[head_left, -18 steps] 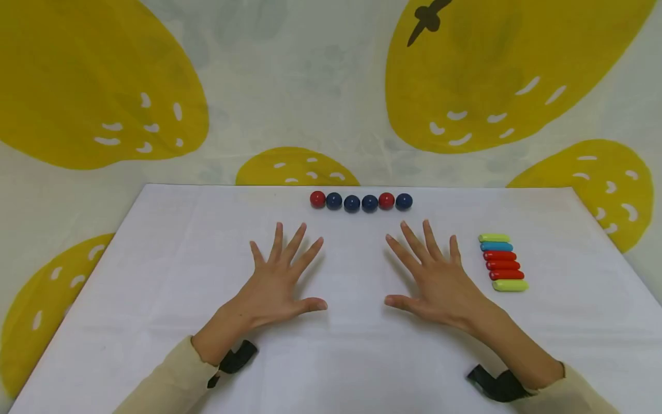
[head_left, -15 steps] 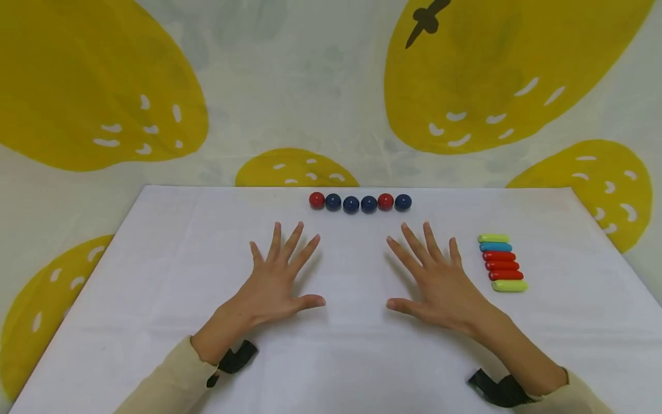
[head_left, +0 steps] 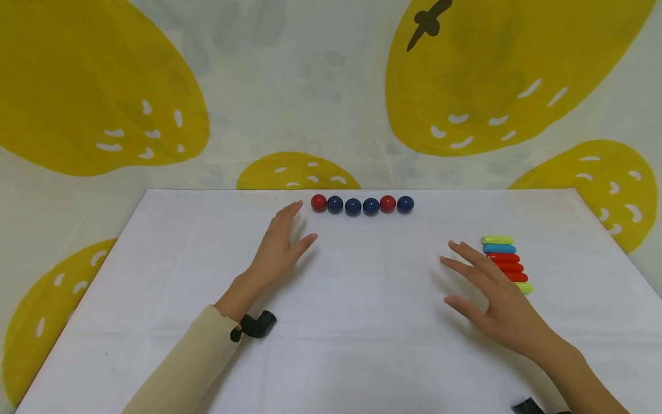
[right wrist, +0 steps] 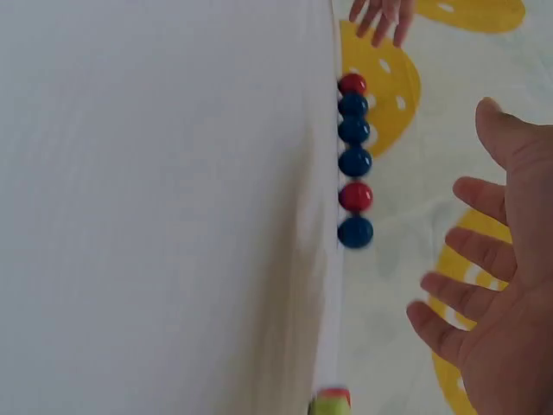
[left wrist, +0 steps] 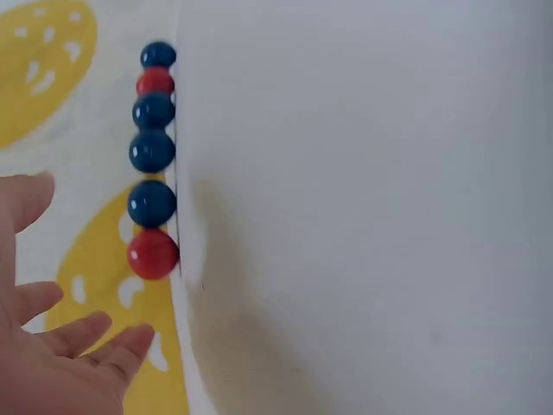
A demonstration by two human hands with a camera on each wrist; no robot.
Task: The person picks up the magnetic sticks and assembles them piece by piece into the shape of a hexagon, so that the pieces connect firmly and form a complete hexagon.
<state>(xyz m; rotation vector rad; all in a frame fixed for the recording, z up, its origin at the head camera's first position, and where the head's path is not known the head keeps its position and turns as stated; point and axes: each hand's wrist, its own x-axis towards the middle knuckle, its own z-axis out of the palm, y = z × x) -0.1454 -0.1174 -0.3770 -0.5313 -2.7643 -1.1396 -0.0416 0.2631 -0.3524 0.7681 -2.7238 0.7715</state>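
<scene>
Along the back of the white table runs a row of glossy balls, with a red ball (head_left: 319,203) at its left end and a dark blue ball (head_left: 405,204) at its right end. My left hand (head_left: 275,250) hovers just left of and in front of the red end ball, fingers extended, thumb apart, holding nothing. On the right lies a stack of short sticks: a blue stick (head_left: 499,249), several red sticks (head_left: 504,258) and yellow-green ones at both ends. Over the near part of these sticks my right hand (head_left: 504,305) hovers, fingers spread and holding nothing, partly hiding them.
The white tabletop (head_left: 362,345) ends at a back edge just behind the balls. Beyond it hangs a pale cloth (head_left: 310,86) printed with large yellow fruit. A black wrist strap (head_left: 258,324) sits at the left cuff.
My left hand has moved forward toward the red end ball and turned onto its side. My right hand has shifted right and nearer the body, over the sticks.
</scene>
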